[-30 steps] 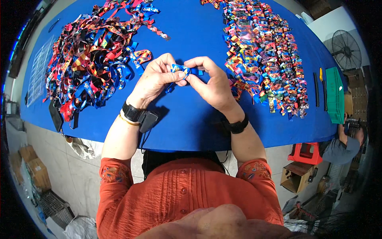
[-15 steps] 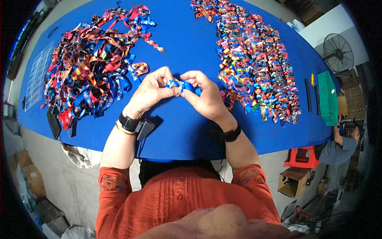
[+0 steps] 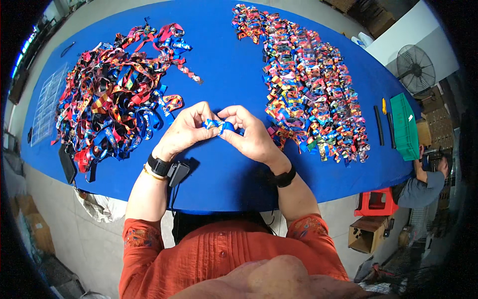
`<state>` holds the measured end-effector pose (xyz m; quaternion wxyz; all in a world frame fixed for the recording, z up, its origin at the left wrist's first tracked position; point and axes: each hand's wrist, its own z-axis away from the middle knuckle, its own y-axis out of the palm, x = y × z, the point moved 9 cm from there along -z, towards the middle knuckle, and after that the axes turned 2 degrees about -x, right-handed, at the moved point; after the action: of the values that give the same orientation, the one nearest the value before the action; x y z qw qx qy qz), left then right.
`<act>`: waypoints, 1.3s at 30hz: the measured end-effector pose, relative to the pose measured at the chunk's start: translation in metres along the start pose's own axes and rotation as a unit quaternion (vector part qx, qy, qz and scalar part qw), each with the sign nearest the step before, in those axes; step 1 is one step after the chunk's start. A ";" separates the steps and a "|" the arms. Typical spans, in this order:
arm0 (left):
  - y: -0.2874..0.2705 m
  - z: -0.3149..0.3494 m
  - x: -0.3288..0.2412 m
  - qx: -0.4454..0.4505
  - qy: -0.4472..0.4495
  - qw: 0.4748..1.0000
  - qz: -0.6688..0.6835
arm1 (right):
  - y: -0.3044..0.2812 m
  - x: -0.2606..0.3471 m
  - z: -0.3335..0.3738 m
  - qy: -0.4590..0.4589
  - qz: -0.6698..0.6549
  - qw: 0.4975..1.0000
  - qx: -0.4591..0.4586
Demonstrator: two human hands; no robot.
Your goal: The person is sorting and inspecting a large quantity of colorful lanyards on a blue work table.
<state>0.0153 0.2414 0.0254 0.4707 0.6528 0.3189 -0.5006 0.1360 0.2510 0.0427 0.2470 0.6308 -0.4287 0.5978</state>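
Over the near middle of the blue-covered table, a blue printed lanyard strap (image 3: 225,127) with yellowish patches is bunched up between my two hands. My left hand (image 3: 185,128) pinches its left end between thumb and fingers. On the other side, my right hand (image 3: 253,135) grips it with thumb and curled fingers. Most of the strap is hidden by the fingers, so its exact fold does not show. A loose heap of colourful lanyards (image 3: 109,94) lies to the left. Bundled straps (image 3: 311,84) stand in close rows to the right.
A clear plastic divided tray (image 3: 50,107) lies at the far left of the blue table (image 3: 219,65). On the right are dark rods (image 3: 379,125), a green bin (image 3: 404,127) and a fan (image 3: 416,69). Another person's arm (image 3: 423,187) reaches in near a red stool (image 3: 376,202).
The whole scene sits slightly lower in the picture, as the view has shifted. Both hands keep hold of the strap, with the fingers only slightly altered.
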 end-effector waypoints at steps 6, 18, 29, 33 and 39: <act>0.003 0.001 -0.004 -0.016 0.035 0.999 -0.032 | 0.003 -0.006 -0.002 0.022 -0.077 0.997 0.022; 0.006 0.002 -0.006 -0.089 0.112 0.989 -0.037 | 0.006 -0.015 -0.002 0.048 -0.218 0.975 0.007; 0.010 0.010 -0.023 -0.113 0.162 0.971 -0.132 | 0.002 -0.021 0.007 0.182 -0.359 0.915 -0.032; 0.013 0.012 -0.028 -0.122 0.181 0.949 -0.229 | 0.011 -0.047 0.006 0.201 -0.410 0.889 0.042; 0.016 0.013 -0.030 -0.125 0.198 0.929 -0.285 | 0.007 -0.047 0.006 0.203 -0.351 0.911 0.075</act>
<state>0.0164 0.2256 0.0585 0.3133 0.5558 0.6385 -0.4305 0.1373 0.2536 -0.0056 0.4744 0.6225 -0.0737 0.6181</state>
